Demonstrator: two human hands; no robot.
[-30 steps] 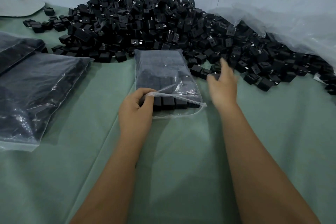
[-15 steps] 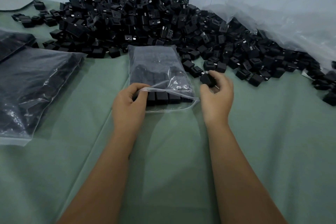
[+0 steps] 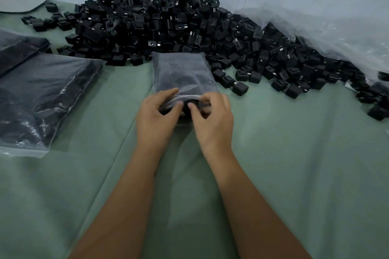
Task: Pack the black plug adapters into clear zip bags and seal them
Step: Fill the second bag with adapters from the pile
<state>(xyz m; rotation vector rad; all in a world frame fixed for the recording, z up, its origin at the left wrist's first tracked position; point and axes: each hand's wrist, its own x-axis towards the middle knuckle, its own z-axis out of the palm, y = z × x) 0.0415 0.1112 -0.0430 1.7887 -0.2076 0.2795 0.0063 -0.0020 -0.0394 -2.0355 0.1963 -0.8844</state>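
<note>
Carrying one black adapter [image 3: 190,105], the right hand [image 3: 212,120] has moved from beside the pile [image 3: 179,27] to the mouth of the clear zip bag [image 3: 181,73], fingers curled around it. Left hand [image 3: 156,116] pinches the bag's open edge. Bag lies on the green-covered table [image 3: 294,164], touching the pile.

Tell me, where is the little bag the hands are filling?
In the head view the small zip bag lies mid-table before the adapter pile, its near end held by the left hand and right hand.
</note>
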